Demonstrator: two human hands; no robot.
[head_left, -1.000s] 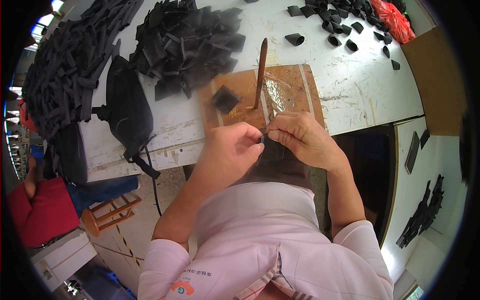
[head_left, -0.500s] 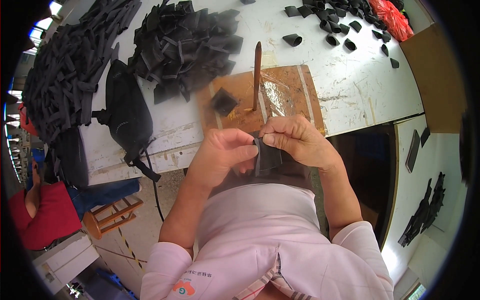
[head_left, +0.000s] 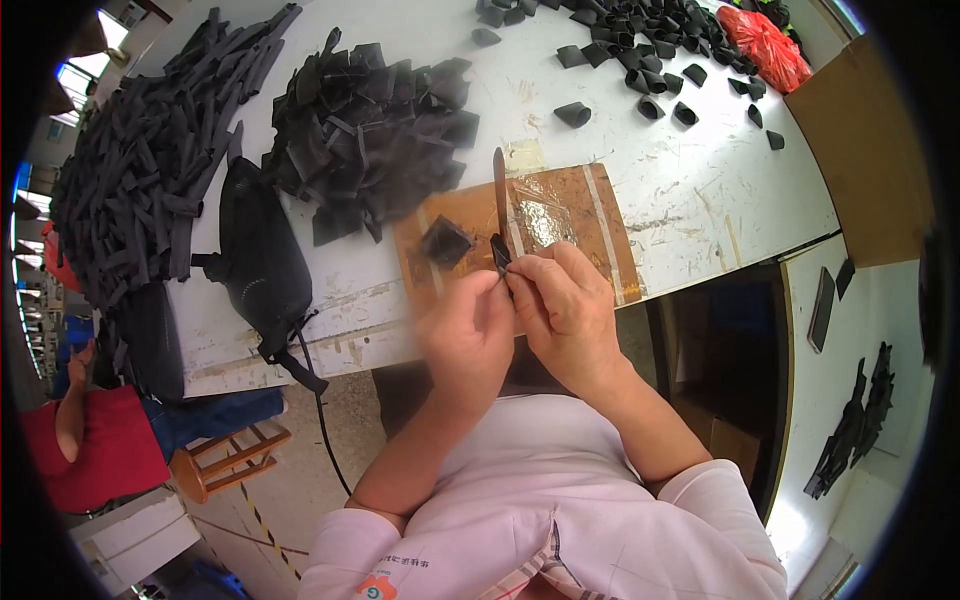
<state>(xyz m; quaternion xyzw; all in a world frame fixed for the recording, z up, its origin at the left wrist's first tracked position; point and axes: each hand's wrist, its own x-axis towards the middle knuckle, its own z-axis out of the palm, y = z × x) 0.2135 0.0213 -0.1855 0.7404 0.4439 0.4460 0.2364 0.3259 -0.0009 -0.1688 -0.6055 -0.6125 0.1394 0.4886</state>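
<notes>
A: While the left hand and right hand pinch one small black piece above the brown board, where's progress?

B: Folded loops lie finished far-side; big flat-strip heaps look untouched. Early, I'd judge.

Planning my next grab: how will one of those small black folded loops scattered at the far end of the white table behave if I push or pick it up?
The small black folded loops look thin and bent over, so probably soft and floppy. They lie flat on the white table, so rolling seems unlikely. They look light; a push would probably slide one.
</notes>
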